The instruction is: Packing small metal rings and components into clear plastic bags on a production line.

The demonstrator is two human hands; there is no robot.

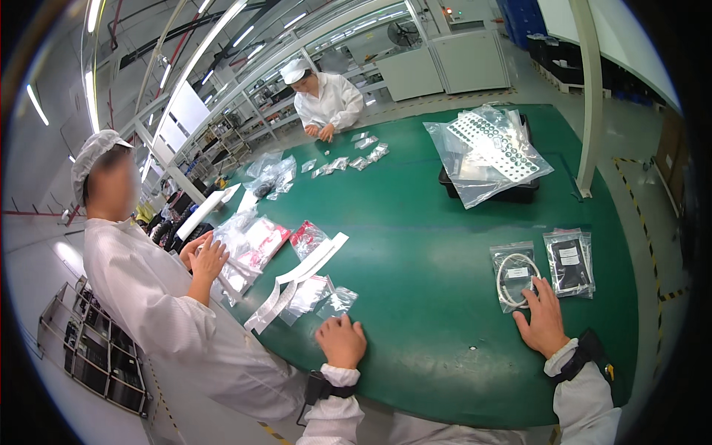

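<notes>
The clear bag (pixel 513 285) at right holds a white coil (pixel 501 280). The right hand (pixel 544 324), grip spread, touches it; the left hand's (pixel 342 341) grip, I cannot tell.

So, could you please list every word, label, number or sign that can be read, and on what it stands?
No text can be read.
Small white label on the clear bag with the white loop, by the right hand: too small.
Second label on the bag with the black item: too small.
White strip: any print is too small.
</notes>
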